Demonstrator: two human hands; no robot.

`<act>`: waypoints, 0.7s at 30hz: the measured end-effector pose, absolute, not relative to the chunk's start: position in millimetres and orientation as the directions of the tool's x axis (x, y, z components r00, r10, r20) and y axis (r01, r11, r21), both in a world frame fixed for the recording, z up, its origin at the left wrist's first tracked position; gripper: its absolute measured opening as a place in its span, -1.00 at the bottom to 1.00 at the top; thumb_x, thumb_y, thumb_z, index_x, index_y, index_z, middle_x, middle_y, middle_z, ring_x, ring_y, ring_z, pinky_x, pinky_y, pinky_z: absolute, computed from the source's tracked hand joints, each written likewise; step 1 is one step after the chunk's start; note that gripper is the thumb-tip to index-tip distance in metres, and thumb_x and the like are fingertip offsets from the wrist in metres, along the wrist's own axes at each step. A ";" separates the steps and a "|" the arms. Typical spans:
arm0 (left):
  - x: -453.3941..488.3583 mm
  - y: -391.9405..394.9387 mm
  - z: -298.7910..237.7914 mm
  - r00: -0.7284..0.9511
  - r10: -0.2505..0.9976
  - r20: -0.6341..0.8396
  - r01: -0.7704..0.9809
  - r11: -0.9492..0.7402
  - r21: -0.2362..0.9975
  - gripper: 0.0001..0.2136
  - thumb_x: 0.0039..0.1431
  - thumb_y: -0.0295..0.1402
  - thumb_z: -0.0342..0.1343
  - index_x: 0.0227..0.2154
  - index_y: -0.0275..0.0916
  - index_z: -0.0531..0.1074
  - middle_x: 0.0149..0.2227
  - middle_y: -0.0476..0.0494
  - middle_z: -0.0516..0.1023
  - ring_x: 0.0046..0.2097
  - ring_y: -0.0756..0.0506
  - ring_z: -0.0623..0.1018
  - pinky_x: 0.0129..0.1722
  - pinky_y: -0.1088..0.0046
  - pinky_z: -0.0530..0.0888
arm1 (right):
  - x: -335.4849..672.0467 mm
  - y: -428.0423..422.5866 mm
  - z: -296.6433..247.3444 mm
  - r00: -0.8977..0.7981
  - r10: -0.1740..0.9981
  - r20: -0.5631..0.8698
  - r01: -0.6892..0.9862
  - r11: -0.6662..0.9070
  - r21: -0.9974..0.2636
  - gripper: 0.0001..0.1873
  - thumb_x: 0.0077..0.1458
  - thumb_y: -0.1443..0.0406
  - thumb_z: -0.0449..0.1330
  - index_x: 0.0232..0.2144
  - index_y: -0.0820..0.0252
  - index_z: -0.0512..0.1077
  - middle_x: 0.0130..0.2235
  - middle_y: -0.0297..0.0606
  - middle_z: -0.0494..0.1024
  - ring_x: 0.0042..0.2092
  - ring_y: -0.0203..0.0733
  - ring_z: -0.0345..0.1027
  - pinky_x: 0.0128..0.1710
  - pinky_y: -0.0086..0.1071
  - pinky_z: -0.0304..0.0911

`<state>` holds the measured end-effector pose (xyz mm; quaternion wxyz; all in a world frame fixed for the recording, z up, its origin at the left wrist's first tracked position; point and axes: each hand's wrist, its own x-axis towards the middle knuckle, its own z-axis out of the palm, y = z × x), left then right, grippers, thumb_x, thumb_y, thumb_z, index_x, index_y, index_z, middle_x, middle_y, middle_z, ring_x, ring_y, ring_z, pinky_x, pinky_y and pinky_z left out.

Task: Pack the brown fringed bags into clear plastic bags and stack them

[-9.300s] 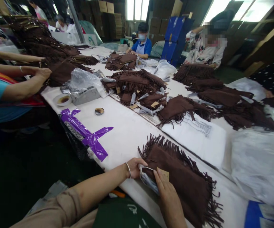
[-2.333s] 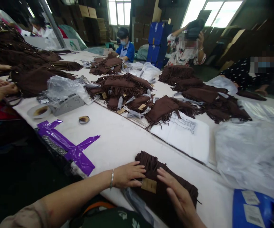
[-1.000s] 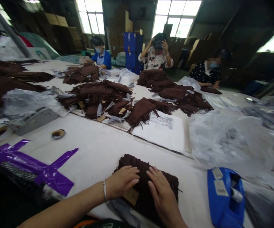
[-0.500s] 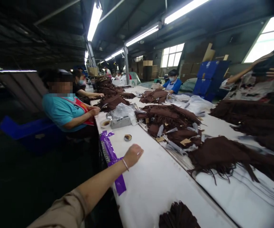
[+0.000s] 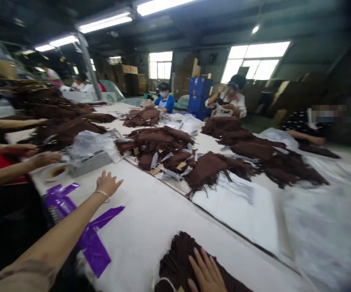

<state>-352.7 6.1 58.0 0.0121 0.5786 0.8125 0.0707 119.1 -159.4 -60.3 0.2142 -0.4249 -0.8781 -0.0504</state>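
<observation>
My left hand [image 5: 108, 184] is stretched out over the white table [image 5: 135, 211], fingers spread, nothing visible in it. A thin bracelet [image 5: 103, 194] circles its wrist. Purple tape [image 5: 94, 247] runs along the table edge beside that forearm. At the bottom of the view my right hand [image 5: 207, 271] lies flat, fingers apart, on a folded dark brown fringed scarf [image 5: 175, 259]. A bit of white cord and a tan tag show at the scarf's lower edge. The lower part of my right hand is cut off by the frame.
Brown fringed scarves [image 5: 163, 140] with tags lie piled across the table's middle. Clear plastic bags [image 5: 93, 144] and a tape roll [image 5: 55, 172] lie at the left, near a co-worker's hands [image 5: 43, 159]. More plastic bags [image 5: 324, 227] cover the right side. Other people stand around the table.
My view has turned to the right. My left hand's fingers, curled before, are now spread. My right hand has come into view on the scarf, and more of that scarf shows.
</observation>
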 end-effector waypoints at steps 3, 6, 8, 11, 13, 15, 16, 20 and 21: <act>-269.9 26.0 54.8 -0.027 0.992 0.124 0.982 0.003 0.190 -0.61 0.22 -0.22 -0.16 0.02 -0.30 0.30 0.12 -0.20 0.31 0.21 -0.18 0.17 0.20 0.25 0.11 | 123.2 -156.0 -53.5 -0.596 0.710 0.376 0.743 0.665 -0.078 -0.36 0.10 0.11 0.07 0.21 -0.01 0.01 0.17 -0.29 0.20 0.10 0.03 0.23 -0.06 -0.13 0.36; -143.9 25.8 44.2 0.524 0.825 0.212 0.779 -0.565 0.271 -0.67 0.26 -0.29 -0.17 0.02 -0.23 0.29 0.08 -0.12 0.38 0.11 -0.04 0.33 0.16 0.42 0.21 | 121.0 -155.7 -52.5 -0.584 0.722 0.371 0.745 0.659 -0.109 -0.36 0.10 0.14 0.07 0.21 0.02 0.01 0.19 -0.27 0.14 0.13 0.03 0.18 -0.01 -0.15 0.31; -59.4 22.3 35.6 0.761 0.614 0.209 0.568 -0.786 0.243 -0.69 0.24 -0.38 -0.13 0.02 -0.25 0.29 0.08 -0.16 0.37 0.15 -0.07 0.29 0.16 0.35 0.21 | 117.7 -157.4 -54.9 -0.562 0.737 0.376 0.752 0.644 -0.139 -0.37 0.06 0.15 0.12 0.18 0.03 0.09 0.18 -0.25 0.17 0.13 0.05 0.18 0.00 -0.14 0.30; 33.4 20.5 24.5 0.797 0.599 0.084 0.575 -0.793 0.202 -0.70 0.19 -0.51 -0.11 -0.02 -0.35 0.31 0.07 -0.34 0.35 0.14 -0.18 0.30 0.10 0.21 0.27 | 112.8 -160.6 -55.3 -0.499 0.796 0.343 0.790 0.580 -0.197 -0.39 0.00 0.14 0.18 0.12 0.05 0.22 0.17 -0.22 0.20 0.14 0.10 0.16 0.03 -0.08 0.26; 65.0 23.2 20.0 0.768 0.641 0.013 0.627 -0.756 0.190 -0.75 0.15 -0.58 -0.11 -0.17 -0.42 0.40 -0.07 -0.44 0.45 0.01 -0.25 0.42 -0.06 0.17 0.38 | 111.1 -162.2 -50.0 -0.479 0.826 0.298 0.798 0.551 -0.244 -0.41 0.00 0.12 0.16 0.11 0.05 0.23 0.18 -0.24 0.18 0.16 0.10 0.13 0.06 -0.06 0.24; 76.0 29.7 18.7 0.744 0.667 -0.038 0.661 -0.727 0.187 -0.80 0.12 -0.58 -0.09 -0.32 -0.42 0.45 -0.25 -0.44 0.52 -0.14 -0.28 0.51 -0.20 0.17 0.42 | 110.9 -163.2 -41.3 -0.475 0.842 0.255 0.794 0.535 -0.290 -0.44 0.04 0.12 0.13 0.11 0.04 0.22 0.19 -0.26 0.15 0.18 0.08 0.09 0.08 -0.04 0.21; 76.1 34.0 19.4 0.729 0.682 -0.059 0.679 -0.710 0.187 -0.82 0.12 -0.55 -0.06 -0.36 -0.40 0.45 -0.30 -0.41 0.53 -0.20 -0.28 0.52 -0.23 0.18 0.42 | 111.3 -163.5 -36.8 -0.477 0.847 0.237 0.790 0.531 -0.308 -0.45 0.05 0.14 0.13 0.11 0.03 0.22 0.20 -0.27 0.15 0.19 0.08 0.07 0.09 -0.03 0.19; 63.4 52.0 27.5 0.665 0.740 -0.104 0.739 -0.631 0.237 -0.86 0.10 -0.34 0.05 -0.38 -0.24 0.48 -0.35 -0.24 0.55 -0.24 -0.21 0.53 -0.24 0.29 0.39 | 113.5 -163.2 -27.5 -0.481 0.859 0.176 0.782 0.512 -0.355 -0.43 0.01 0.26 0.15 0.12 0.05 0.22 0.21 -0.25 0.12 0.21 0.08 0.02 0.12 -0.02 0.14; 60.5 55.9 29.6 0.650 0.752 -0.110 0.748 -0.609 0.262 -0.87 0.09 -0.31 0.07 -0.39 -0.20 0.49 -0.35 -0.19 0.56 -0.24 -0.19 0.52 -0.24 0.33 0.38 | 113.6 -162.8 -28.4 -0.481 0.860 0.170 0.780 0.508 -0.366 -0.43 0.01 0.27 0.15 0.11 0.05 0.22 0.21 -0.24 0.12 0.21 0.08 0.01 0.12 -0.01 0.13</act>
